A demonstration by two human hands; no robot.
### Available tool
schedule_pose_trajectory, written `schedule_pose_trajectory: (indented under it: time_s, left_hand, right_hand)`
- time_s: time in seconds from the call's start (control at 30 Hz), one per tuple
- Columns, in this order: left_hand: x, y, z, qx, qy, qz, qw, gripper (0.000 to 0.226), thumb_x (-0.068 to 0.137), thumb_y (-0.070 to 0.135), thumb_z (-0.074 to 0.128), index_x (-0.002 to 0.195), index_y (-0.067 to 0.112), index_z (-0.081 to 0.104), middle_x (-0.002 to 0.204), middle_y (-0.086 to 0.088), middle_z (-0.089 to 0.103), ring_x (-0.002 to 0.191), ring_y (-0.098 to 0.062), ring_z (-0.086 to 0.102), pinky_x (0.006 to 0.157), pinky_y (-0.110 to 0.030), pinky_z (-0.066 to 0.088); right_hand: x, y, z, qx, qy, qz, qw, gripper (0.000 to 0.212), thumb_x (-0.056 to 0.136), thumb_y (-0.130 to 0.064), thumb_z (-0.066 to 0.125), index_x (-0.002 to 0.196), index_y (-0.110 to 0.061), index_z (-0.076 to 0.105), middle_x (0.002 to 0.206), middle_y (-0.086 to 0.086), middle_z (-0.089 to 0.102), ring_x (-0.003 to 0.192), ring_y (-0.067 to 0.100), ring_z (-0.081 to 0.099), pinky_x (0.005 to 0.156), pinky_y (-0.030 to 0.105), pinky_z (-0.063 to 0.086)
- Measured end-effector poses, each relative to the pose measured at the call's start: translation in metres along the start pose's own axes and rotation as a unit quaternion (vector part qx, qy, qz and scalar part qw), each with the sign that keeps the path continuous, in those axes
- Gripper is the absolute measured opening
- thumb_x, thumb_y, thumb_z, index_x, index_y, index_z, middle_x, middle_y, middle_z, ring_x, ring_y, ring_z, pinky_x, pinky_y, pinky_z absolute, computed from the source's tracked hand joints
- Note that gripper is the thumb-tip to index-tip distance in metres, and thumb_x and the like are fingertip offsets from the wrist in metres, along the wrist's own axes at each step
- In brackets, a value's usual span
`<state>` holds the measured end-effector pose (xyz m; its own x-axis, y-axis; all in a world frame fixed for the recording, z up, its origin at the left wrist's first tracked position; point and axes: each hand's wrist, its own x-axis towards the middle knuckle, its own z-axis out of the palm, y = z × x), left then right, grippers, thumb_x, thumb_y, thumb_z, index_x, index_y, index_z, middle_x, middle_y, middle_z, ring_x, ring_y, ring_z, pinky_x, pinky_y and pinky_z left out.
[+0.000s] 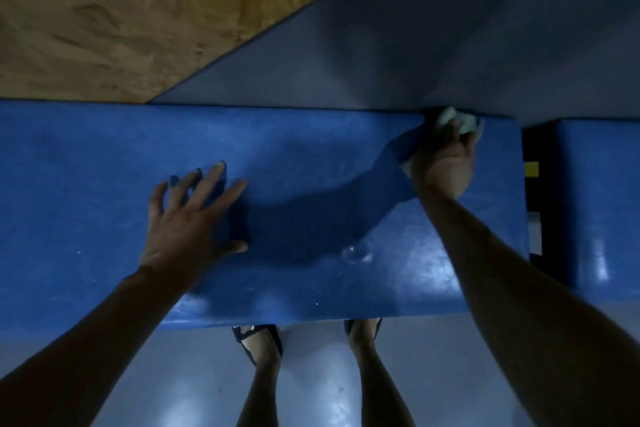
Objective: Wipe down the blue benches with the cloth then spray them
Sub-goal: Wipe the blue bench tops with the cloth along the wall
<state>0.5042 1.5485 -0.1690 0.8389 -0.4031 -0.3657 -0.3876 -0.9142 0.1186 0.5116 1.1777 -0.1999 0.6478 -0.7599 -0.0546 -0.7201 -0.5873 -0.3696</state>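
Left hand [187, 218] splayed flat on sideways-running blue bench [311, 163]; right hand [445, 163] grips cloth [457, 121] at far edge.

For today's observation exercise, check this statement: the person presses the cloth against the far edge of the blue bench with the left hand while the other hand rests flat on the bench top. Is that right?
Not quite. The head view shows the cloth held in the right hand, at the far edge of the blue bench. The left hand is the one that rests spread on the bench top.

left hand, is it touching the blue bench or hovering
Touching. The head view shows the left hand spread flat on the blue bench, fingertips meeting their shadow.
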Motion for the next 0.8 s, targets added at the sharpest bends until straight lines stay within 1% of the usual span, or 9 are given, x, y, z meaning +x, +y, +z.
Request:
schedule_pose_trajectory:
  time_s: [0.07, 0.17, 0.23, 0.37, 0.47, 0.53, 0.63, 0.73, 0.8]
  left_hand:
    - [-0.001, -0.002, 0.002, -0.009, 0.007, 0.005, 1.0, 0.106, 0.053, 0.058, 0.088, 0.146, 0.034, 0.044, 0.161, -0.003, 0.032, 0.14, -0.041, 0.035, 0.11, -0.063, 0.028]
    - [0.001, 0.003, 0.002, -0.023, 0.019, 0.001, 1.0, 0.105, 0.049, 0.057, 0.09, 0.143, 0.032, 0.049, 0.159, -0.003, 0.035, 0.137, -0.042, 0.041, 0.109, -0.062, 0.03]
    - [0.002, 0.0, 0.003, -0.027, 0.032, 0.001, 0.999, 0.106, 0.045, 0.058, 0.09, 0.14, 0.031, 0.052, 0.157, -0.003, 0.039, 0.134, -0.041, 0.044, 0.108, -0.061, 0.031]
    - [0.003, -0.002, 0.007, -0.025, 0.039, 0.009, 0.999, 0.106, 0.045, 0.062, 0.088, 0.139, 0.029, 0.054, 0.155, -0.006, 0.042, 0.134, -0.04, 0.045, 0.106, -0.059, 0.032]
    - [0.003, -0.001, 0.006, -0.029, 0.039, 0.006, 0.999, 0.104, 0.048, 0.058, 0.089, 0.141, 0.029, 0.052, 0.155, -0.006, 0.041, 0.135, -0.039, 0.042, 0.107, -0.058, 0.031]
    - [0.001, -0.001, 0.006, -0.037, 0.034, 0.009, 0.999, 0.102, 0.05, 0.056, 0.089, 0.141, 0.029, 0.051, 0.157, -0.005, 0.039, 0.136, -0.039, 0.04, 0.107, -0.059, 0.031]
    - [0.003, -0.001, 0.005, -0.047, 0.017, 0.007, 0.999, 0.101, 0.051, 0.054, 0.09, 0.141, 0.031, 0.049, 0.158, -0.004, 0.037, 0.137, -0.04, 0.038, 0.106, -0.06, 0.032]
    - [0.004, -0.002, 0.006, -0.048, 0.024, 0.01, 0.998, 0.101, 0.049, 0.054, 0.09, 0.139, 0.03, 0.051, 0.156, -0.005, 0.039, 0.135, -0.041, 0.041, 0.104, -0.059, 0.033]
    - [0.003, -0.004, 0.007, -0.056, 0.037, 0.023, 0.997, 0.101, 0.049, 0.053, 0.09, 0.139, 0.028, 0.052, 0.156, -0.007, 0.04, 0.134, -0.042, 0.042, 0.104, -0.06, 0.034]
  right_hand:
    - [-0.031, -0.039, 0.022, 0.017, -0.039, -0.017, 0.999, 0.07, 0.089, -0.037, 0.022, 0.151, -0.011, 0.038, 0.161, 0.016, 0.027, 0.148, 0.031, 0.028, 0.117, 0.032, 0.028]
    - [-0.087, -0.098, 0.057, 0.048, -0.105, -0.071, 0.991, 0.05, 0.095, -0.018, 0.049, 0.144, -0.008, 0.049, 0.149, 0.016, 0.045, 0.132, 0.035, 0.048, 0.107, 0.034, 0.042]
    - [-0.116, -0.135, 0.072, 0.043, -0.085, -0.189, 0.977, 0.044, 0.09, -0.017, 0.055, 0.131, -0.006, 0.062, 0.132, 0.017, 0.061, 0.118, 0.036, 0.06, 0.094, 0.036, 0.051]
    - [-0.115, -0.147, 0.066, -0.025, -0.157, -0.417, 0.895, 0.05, 0.081, -0.018, 0.07, 0.128, -0.005, 0.064, 0.116, 0.015, 0.066, 0.094, 0.035, 0.066, 0.071, 0.039, 0.059]
    - [-0.066, -0.097, 0.041, -0.02, -0.151, -0.461, 0.874, 0.049, 0.089, -0.022, 0.062, 0.138, -0.022, 0.059, 0.138, 0.007, 0.06, 0.119, 0.032, 0.06, 0.098, 0.04, 0.053]
    - [-0.033, -0.052, 0.022, -0.051, -0.118, -0.419, 0.899, 0.045, 0.095, -0.03, 0.051, 0.14, -0.032, 0.054, 0.144, 0.003, 0.054, 0.123, 0.031, 0.055, 0.104, 0.039, 0.047]
    - [-0.021, -0.006, 0.005, -0.056, -0.047, -0.246, 0.967, 0.047, 0.095, -0.036, 0.04, 0.136, -0.024, 0.059, 0.128, 0.018, 0.059, 0.111, 0.042, 0.056, 0.092, 0.041, 0.047]
    - [-0.05, -0.028, 0.023, 0.009, -0.007, -0.041, 0.999, 0.053, 0.093, -0.03, 0.038, 0.143, -0.017, 0.053, 0.138, 0.022, 0.051, 0.121, 0.041, 0.052, 0.1, 0.038, 0.043]
    - [-0.081, -0.075, 0.046, 0.041, 0.0, 0.013, 0.999, 0.056, 0.093, -0.031, 0.039, 0.145, -0.014, 0.05, 0.148, 0.022, 0.045, 0.129, 0.041, 0.049, 0.104, 0.04, 0.043]
